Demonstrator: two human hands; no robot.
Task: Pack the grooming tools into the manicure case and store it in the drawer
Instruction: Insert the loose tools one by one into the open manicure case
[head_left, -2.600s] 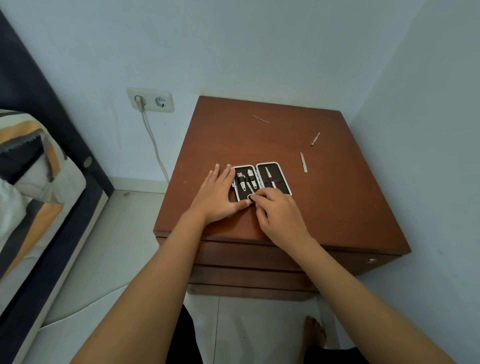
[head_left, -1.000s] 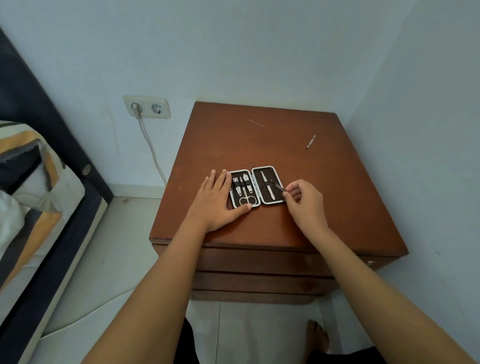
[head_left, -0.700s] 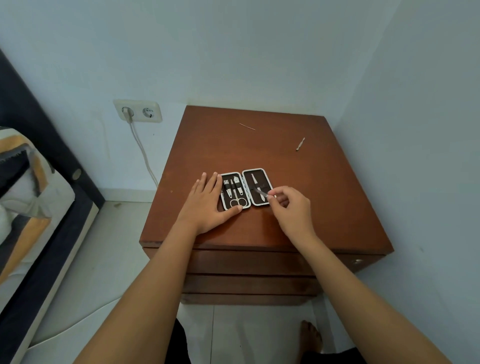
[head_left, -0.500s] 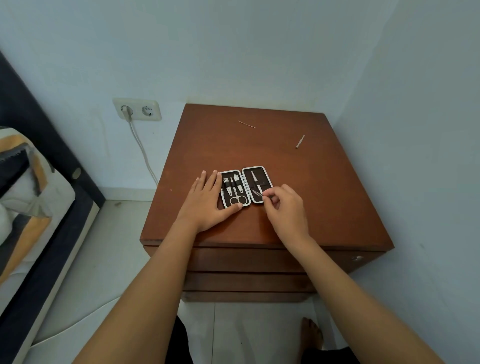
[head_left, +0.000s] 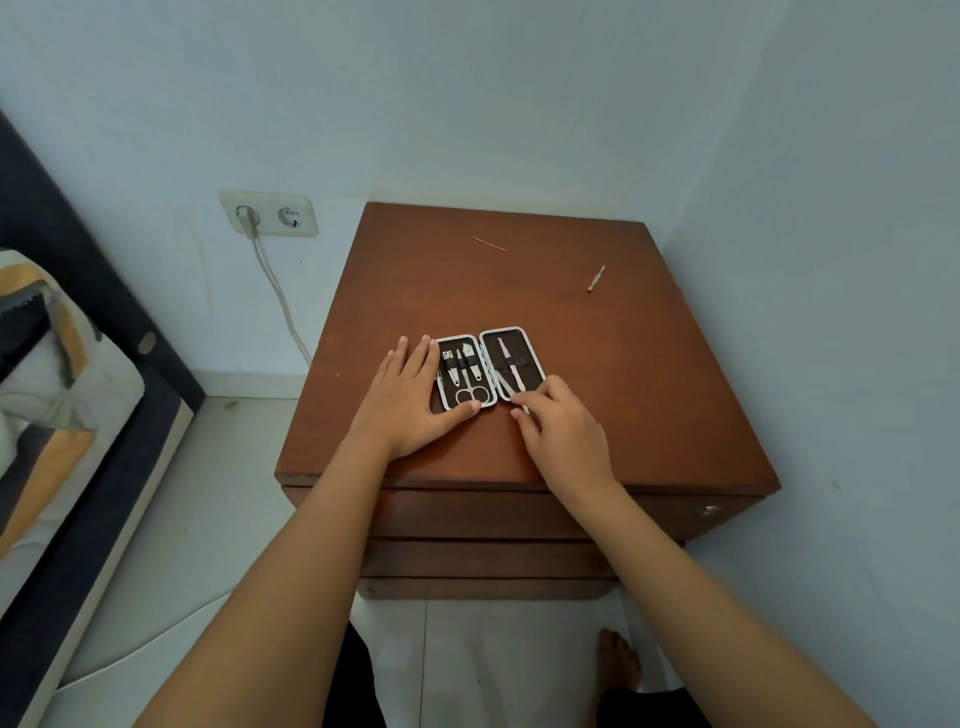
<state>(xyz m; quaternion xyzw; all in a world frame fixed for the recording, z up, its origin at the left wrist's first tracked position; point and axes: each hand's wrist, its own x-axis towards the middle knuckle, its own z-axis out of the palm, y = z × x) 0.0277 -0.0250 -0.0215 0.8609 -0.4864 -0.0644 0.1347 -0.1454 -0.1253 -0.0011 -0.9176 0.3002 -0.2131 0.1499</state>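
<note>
The manicure case (head_left: 535, 353) lies open and flat on the brown nightstand (head_left: 649, 405). Its left half holds small scissors (head_left: 470, 394) and other tools under a strap; its right half holds a long tool. My left hand (head_left: 410, 400) lies flat against the case's left edge, thumb along its front. My right hand (head_left: 561, 431) pinches a slim metal tool (head_left: 505, 385) that lies slanted over the lower right half. A cuticle tool (head_left: 596, 277) and a thin pin (head_left: 489, 243) lie loose farther back.
The nightstand has closed drawers (head_left: 467, 514) on its front, with a small round knob (head_left: 707, 511) at the right. White walls close in behind and on the right. A wall socket with a cable (head_left: 267, 214) and a bed (head_left: 57, 395) are on the left.
My right hand has brought the slim tool from the case's right side down onto the lower right half. My left hand has kept still on the case.
</note>
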